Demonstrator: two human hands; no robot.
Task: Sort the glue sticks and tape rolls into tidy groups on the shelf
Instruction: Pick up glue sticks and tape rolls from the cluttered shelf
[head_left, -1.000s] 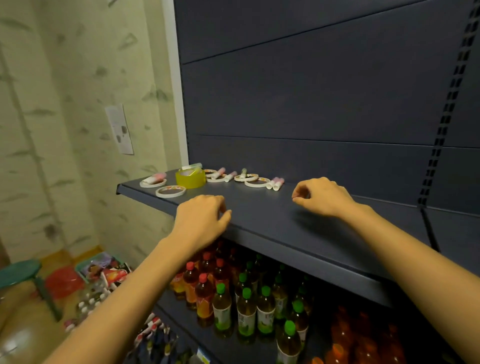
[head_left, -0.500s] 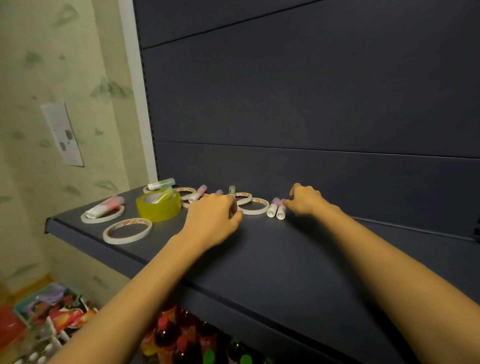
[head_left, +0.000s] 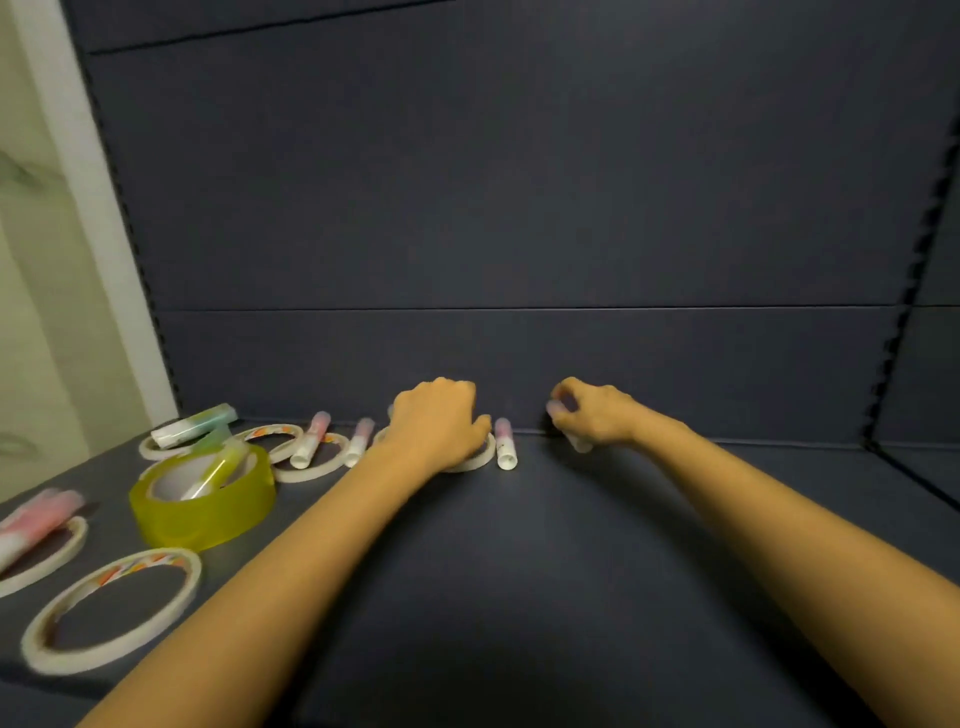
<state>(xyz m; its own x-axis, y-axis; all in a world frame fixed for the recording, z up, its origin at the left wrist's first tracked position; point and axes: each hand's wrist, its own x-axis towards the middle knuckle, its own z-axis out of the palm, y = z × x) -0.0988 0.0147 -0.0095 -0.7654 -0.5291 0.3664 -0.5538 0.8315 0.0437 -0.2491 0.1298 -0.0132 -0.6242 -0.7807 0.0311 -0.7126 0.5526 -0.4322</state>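
Surveying the shelf (head_left: 519, 571) remotely, I take the yellow tape roll (head_left: 208, 506) as my reference.

Hands: the right hand (head_left: 597, 415), far right of the roll at the back panel, pinches the held glue stick (head_left: 577, 441). I cannot tell whether the stick is clear of the shelf. The left hand (head_left: 441, 423), between the roll and the right hand, lies curled over a thin white ring (head_left: 475, 460). I cannot confirm that it is gripping.

Stock: a loose glue stick (head_left: 504, 444) lies just right of that ring. Two pink sticks (head_left: 310, 446) rest across the rear rings (head_left: 311, 462), behind and right of the roll. A green stick (head_left: 215, 467) leans inside the roll. Another green-capped stick (head_left: 195, 426) sits on a ring directly behind it. More pink sticks (head_left: 39, 522) lie on a ring to its left. A lone ring (head_left: 111, 608) lies in front.

Finding: in my judgement sorting has barely begun. Sticks and rolls are intermixed and no separate group is visible. The open area right of the roll suits a glue group. Nearly every item remains to be moved.
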